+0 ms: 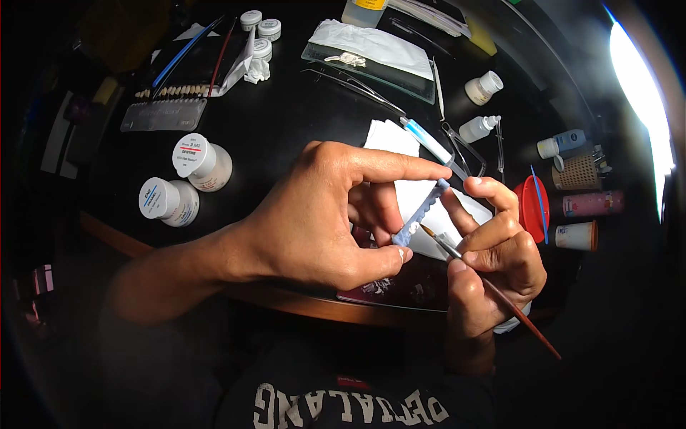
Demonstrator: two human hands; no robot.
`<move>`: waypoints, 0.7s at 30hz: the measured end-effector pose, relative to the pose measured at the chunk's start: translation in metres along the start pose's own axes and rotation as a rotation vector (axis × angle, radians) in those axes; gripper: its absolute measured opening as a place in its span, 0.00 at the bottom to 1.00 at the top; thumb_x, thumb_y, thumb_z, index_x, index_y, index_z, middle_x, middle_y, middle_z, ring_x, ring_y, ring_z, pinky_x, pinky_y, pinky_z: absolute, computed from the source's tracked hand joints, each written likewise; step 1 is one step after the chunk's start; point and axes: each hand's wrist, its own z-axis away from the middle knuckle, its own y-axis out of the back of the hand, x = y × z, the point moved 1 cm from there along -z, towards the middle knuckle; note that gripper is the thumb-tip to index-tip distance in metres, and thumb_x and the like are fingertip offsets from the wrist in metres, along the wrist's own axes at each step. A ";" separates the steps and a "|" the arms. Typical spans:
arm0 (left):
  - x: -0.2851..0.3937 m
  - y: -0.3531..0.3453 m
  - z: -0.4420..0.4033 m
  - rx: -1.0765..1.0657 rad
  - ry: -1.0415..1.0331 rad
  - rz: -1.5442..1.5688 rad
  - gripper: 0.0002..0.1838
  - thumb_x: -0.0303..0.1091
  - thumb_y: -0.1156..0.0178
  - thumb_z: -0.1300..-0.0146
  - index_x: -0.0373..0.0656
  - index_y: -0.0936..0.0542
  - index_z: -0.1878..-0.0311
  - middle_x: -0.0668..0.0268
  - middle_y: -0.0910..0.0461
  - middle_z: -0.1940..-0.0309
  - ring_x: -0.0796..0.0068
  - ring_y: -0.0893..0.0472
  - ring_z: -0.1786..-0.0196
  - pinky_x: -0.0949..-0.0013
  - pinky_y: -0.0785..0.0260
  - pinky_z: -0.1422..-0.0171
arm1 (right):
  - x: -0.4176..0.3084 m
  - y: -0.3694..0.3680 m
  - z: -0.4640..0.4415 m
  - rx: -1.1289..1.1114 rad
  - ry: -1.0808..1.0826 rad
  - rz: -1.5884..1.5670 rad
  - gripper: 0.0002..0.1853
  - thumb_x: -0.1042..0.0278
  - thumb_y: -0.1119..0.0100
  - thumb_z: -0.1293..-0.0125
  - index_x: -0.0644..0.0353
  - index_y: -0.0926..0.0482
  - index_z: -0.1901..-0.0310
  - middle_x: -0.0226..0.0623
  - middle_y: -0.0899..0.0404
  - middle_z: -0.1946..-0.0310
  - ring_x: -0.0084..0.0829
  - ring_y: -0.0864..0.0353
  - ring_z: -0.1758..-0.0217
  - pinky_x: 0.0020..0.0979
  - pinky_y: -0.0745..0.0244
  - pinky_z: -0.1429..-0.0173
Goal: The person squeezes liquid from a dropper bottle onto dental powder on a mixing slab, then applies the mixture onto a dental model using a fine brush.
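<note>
Between the thumb and index finger of my left hand (321, 214) is a narrow blue-grey piece with a scalloped edge (421, 213), held at both ends and tilted. White material (414, 227) sits near its lower end. My right hand (496, 261) pinches a thin brush with a red-brown handle (511, 307). The brush tip points at the white material, very close to it; whether they touch I cannot tell. A white smear shows on my left thumb. Beneath the hands lies folded white paper (429, 247).
Two labelled jars (207, 168) (171, 204) stand at the left, below a tooth shade guide (164, 114). A glass slab (371, 68) with a white cloth lies at the back. Small bottles (484, 87), tweezers, a red bowl (531, 207) and cups stand at the right.
</note>
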 end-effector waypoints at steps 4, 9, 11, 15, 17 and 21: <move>-0.003 0.001 0.001 0.002 -0.019 0.007 0.37 0.18 0.27 0.49 0.39 0.22 0.31 0.69 0.19 0.72 0.86 0.19 0.67 0.81 0.23 0.57 | 0.002 0.001 0.000 -0.022 0.017 0.013 0.08 0.86 0.44 0.53 0.65 0.30 0.72 0.40 0.24 0.75 0.56 0.23 0.38 0.60 0.17 0.38; -0.003 0.002 0.000 0.013 -0.049 -0.037 0.36 0.19 0.28 0.50 0.39 0.21 0.32 0.69 0.20 0.73 0.87 0.20 0.68 0.82 0.25 0.60 | 0.002 0.000 0.001 -0.028 0.003 0.035 0.08 0.85 0.43 0.53 0.65 0.30 0.72 0.40 0.24 0.75 0.57 0.23 0.38 0.60 0.18 0.38; -0.003 0.002 0.000 0.020 -0.058 -0.034 0.36 0.20 0.28 0.50 0.40 0.21 0.33 0.70 0.20 0.73 0.87 0.20 0.69 0.82 0.26 0.61 | 0.002 -0.001 0.002 -0.023 0.007 0.041 0.08 0.85 0.42 0.54 0.66 0.29 0.72 0.40 0.24 0.75 0.58 0.23 0.38 0.61 0.18 0.38; -0.003 0.002 0.000 0.016 -0.067 -0.031 0.36 0.20 0.28 0.50 0.39 0.21 0.33 0.70 0.20 0.73 0.87 0.20 0.69 0.82 0.26 0.62 | 0.003 -0.001 0.003 -0.041 0.000 0.037 0.07 0.83 0.41 0.51 0.65 0.29 0.71 0.40 0.25 0.75 0.57 0.25 0.36 0.63 0.22 0.36; -0.005 0.001 0.000 0.021 -0.073 -0.018 0.36 0.20 0.28 0.50 0.39 0.21 0.33 0.70 0.19 0.73 0.87 0.20 0.69 0.83 0.27 0.62 | -0.001 0.000 0.003 -0.068 -0.036 0.040 0.08 0.80 0.38 0.45 0.63 0.29 0.69 0.39 0.26 0.73 0.56 0.28 0.33 0.67 0.27 0.31; -0.005 0.001 -0.001 0.022 -0.079 -0.019 0.36 0.20 0.28 0.50 0.38 0.21 0.33 0.69 0.19 0.73 0.87 0.20 0.69 0.82 0.26 0.61 | 0.001 0.000 0.004 -0.075 -0.027 0.026 0.08 0.79 0.36 0.43 0.63 0.29 0.69 0.40 0.26 0.74 0.56 0.28 0.33 0.68 0.28 0.31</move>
